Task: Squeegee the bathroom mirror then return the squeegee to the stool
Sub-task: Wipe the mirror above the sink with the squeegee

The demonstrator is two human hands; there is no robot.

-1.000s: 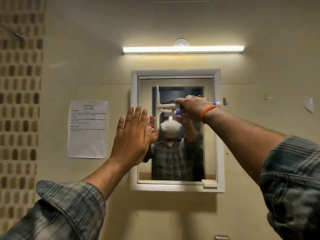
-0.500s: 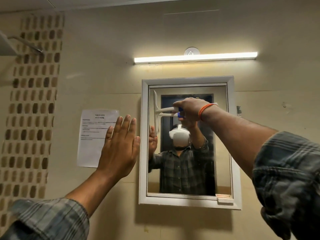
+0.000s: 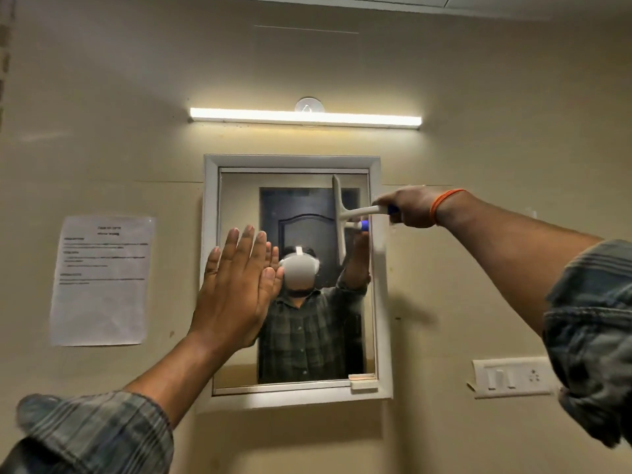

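1. Beige painted wall (image 3: 478,80), dim overall.
2. Lit tube light (image 3: 305,117) mounted horizontally on it.
3. Printed paper notice (image 3: 102,280) below-left of the light.
4. White switch plate (image 3: 511,377) below-right of the light.

Bathroom: framed wall mirror (image 3: 294,275) under tube light (image 3: 304,118) (lit).

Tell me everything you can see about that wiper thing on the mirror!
The squeegee is white, plastic-looking and T-shaped, with a long narrow blade and a handle ending in blue. The blade stands upright against the mirror glass, near its upper right side. The handle points right, where the right hand grips it.
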